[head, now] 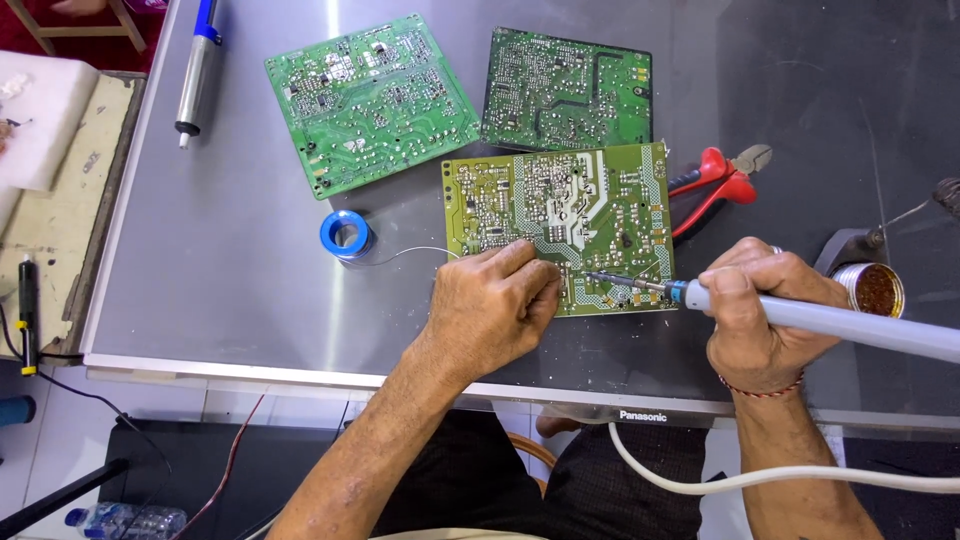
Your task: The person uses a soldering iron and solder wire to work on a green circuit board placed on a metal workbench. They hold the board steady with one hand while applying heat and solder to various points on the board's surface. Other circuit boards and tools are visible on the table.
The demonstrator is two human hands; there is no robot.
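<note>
On the grey desk (230,250) lies a yellow-green circuit board (560,215). The left hand (490,305) presses its near edge, grip closed on thin solder wire (410,251). The right hand (755,310) grasps a soldering iron (800,318), tip touching the board.

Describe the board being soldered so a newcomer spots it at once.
On the grey table lie three circuit boards. It is the nearest one, the yellow-green board, under the left hand and the soldering iron; the other two are greener.

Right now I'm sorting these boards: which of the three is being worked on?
The yellow-green board nearest the person, under the left hand, with the soldering iron in the right hand touching it. The other two lie untouched behind.
</note>
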